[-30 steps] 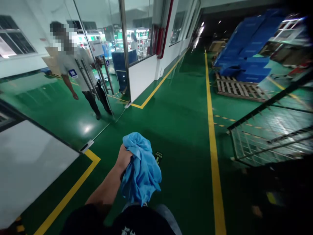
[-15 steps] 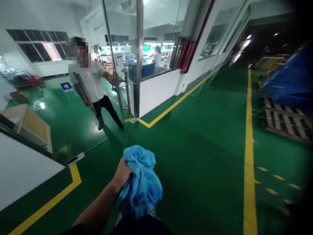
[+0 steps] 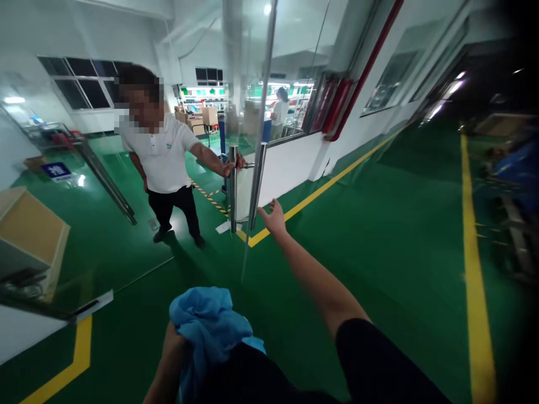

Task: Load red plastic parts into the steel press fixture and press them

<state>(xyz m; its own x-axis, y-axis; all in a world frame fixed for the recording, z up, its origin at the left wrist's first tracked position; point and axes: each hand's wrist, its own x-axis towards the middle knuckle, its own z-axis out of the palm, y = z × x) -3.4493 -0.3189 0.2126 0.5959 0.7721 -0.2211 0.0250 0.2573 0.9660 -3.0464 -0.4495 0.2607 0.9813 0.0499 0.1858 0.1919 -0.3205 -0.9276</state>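
My left hand [image 3: 172, 343] is closed on a bunched blue cloth [image 3: 206, 325], held low near my body. My right hand [image 3: 273, 217] is stretched forward with fingers apart, holding nothing, right beside the metal handle [image 3: 256, 185] of a glass door [image 3: 269, 112]. The door stands edge-on in front of me. On its far side a person in a white shirt [image 3: 162, 160] grips the other handle [image 3: 232, 188] with one hand.
Green floor with yellow lines [image 3: 475, 264] runs ahead and to the right. A second glass door leaf [image 3: 96, 174] stands to the left. A cardboard box [image 3: 29, 230] sits at far left. Another person [image 3: 278, 112] stands deep inside the lit room.
I have come closer to the glass door. My right arm has come into view, reaching to the door handle. The cloth in my left hand has dropped lower. The other person now holds the inner handle.
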